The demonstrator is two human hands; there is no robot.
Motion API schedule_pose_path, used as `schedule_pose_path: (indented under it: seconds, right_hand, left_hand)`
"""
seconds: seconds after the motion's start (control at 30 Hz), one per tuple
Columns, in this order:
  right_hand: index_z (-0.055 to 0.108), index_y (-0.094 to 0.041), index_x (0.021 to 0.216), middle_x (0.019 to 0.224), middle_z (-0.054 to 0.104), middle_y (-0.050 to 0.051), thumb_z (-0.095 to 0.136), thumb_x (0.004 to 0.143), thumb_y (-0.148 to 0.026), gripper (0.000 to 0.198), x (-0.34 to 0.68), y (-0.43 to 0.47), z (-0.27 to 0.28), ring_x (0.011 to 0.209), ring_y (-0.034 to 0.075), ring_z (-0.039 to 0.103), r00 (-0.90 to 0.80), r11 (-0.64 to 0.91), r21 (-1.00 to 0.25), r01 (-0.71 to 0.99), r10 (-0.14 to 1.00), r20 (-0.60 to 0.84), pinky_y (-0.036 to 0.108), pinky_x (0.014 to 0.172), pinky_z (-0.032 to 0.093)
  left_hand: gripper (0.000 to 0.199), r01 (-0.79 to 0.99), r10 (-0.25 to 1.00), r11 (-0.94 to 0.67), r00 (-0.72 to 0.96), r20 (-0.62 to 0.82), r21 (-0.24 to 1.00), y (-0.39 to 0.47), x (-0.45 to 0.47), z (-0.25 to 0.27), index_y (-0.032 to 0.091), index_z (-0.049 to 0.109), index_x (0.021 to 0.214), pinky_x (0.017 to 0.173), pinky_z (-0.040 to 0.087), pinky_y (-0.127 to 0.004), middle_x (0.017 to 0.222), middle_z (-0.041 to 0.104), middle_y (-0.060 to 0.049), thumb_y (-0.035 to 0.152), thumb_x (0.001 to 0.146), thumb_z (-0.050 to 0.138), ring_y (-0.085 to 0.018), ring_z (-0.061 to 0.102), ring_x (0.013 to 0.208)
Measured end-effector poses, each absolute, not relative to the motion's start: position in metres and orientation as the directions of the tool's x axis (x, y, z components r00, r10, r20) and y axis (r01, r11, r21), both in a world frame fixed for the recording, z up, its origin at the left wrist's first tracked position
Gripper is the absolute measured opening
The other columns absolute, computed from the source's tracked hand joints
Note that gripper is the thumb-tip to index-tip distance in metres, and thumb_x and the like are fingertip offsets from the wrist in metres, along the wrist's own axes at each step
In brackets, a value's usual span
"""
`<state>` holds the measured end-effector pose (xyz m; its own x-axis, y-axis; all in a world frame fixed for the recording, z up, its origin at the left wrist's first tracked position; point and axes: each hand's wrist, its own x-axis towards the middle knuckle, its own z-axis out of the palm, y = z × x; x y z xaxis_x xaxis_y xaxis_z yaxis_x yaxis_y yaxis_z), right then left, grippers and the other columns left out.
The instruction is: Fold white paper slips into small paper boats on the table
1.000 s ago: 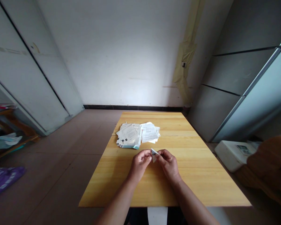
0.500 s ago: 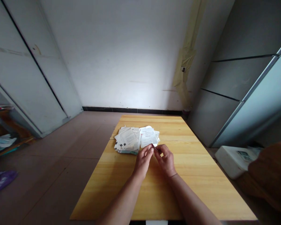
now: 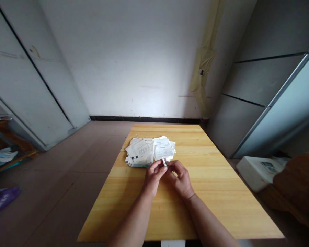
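Note:
My left hand (image 3: 153, 176) and my right hand (image 3: 180, 178) meet over the middle of the wooden table (image 3: 211, 199). Between their fingertips is a small, narrow, whitish piece of folded paper (image 3: 164, 162), held upright at a slight tilt. The left thumb and fingers pinch it, and the right fingertips close on its other side. Its lower part is hidden by my fingers. Just beyond the hands lie two piles of printed paper sheets: a wider left pile (image 3: 140, 151) with fanned edges and a smaller right pile (image 3: 163, 147).
A white box (image 3: 254, 173) stands on the floor right of the table, beside a brown rounded object (image 3: 298, 178). Grey cabinet panels (image 3: 247, 103) rise on the right. On the left are a wooden shelf (image 3: 12, 154) and a purple bag (image 3: 2, 200).
The paper piece has turned in my fingers, showing a paler side where a dark edge was. Both hands have shifted slightly left, and the view has tilted a little.

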<state>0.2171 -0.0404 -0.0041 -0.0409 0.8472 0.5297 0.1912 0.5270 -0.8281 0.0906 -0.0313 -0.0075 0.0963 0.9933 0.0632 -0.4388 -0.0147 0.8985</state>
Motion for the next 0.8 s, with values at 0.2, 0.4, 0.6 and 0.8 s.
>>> schedule_pose_path:
  seconds: [0.2, 0.4, 0.6, 0.8]
  right_hand:
    - [0.062, -0.021, 0.094, 0.086, 0.061, 0.002, 0.063, 0.075, -0.027, 0.02, 0.222, -0.0402, -0.0006, 0.073, 0.016, 0.057, -0.042, 0.312, -0.944, -0.109, 0.947, 0.318, 0.029, 0.069, 0.049]
    - [0.065, -0.02, 0.086, 0.086, 0.059, 0.002, 0.062, 0.078, -0.034, 0.016, 0.2219, -0.0372, -0.003, 0.07, 0.016, 0.057, -0.047, 0.271, -0.94, -0.206, 0.957, 0.286, 0.031, 0.068, 0.05]
    - [0.065, -0.021, 0.092, 0.088, 0.059, 0.002, 0.067, 0.074, -0.032, 0.021, 0.2198, -0.0371, -0.0012, 0.069, 0.014, 0.054, -0.051, 0.299, -0.947, -0.12, 0.95, 0.307, 0.027, 0.065, 0.048]
    - [0.067, -0.023, 0.094, 0.094, 0.057, 0.003, 0.065, 0.075, -0.03, 0.02, 0.2213, -0.0344, -0.0066, 0.07, 0.013, 0.054, -0.031, 0.357, -0.933, -0.034, 0.933, 0.358, 0.026, 0.066, 0.047]
  left_hand:
    - [0.04, -0.461, 0.987, 0.041, 0.156, 0.036, 0.887, -0.0305, 0.0865, -0.0083, 0.014, 0.067, 0.106, 0.091, 0.046, -0.032, 0.105, 0.07, -0.011, 0.029, 0.069, 0.075, -0.024, 0.061, 0.103]
    - [0.039, -0.479, 0.979, 0.06, 0.199, 0.042, 0.876, -0.0296, 0.0833, -0.0085, 0.013, 0.068, 0.103, 0.08, 0.049, -0.033, 0.096, 0.071, -0.011, 0.03, 0.069, 0.075, -0.021, 0.064, 0.086]
    - [0.037, -0.444, 0.974, 0.03, 0.214, 0.073, 0.896, -0.0292, 0.0827, -0.0092, 0.013, 0.069, 0.102, 0.084, 0.046, -0.031, 0.1, 0.07, -0.01, 0.026, 0.069, 0.075, -0.021, 0.062, 0.094]
    - [0.038, -0.436, 0.981, 0.048, 0.191, 0.041, 0.898, -0.029, 0.083, -0.0098, 0.014, 0.07, 0.099, 0.088, 0.046, -0.033, 0.099, 0.071, -0.009, 0.029, 0.065, 0.078, -0.022, 0.063, 0.095]
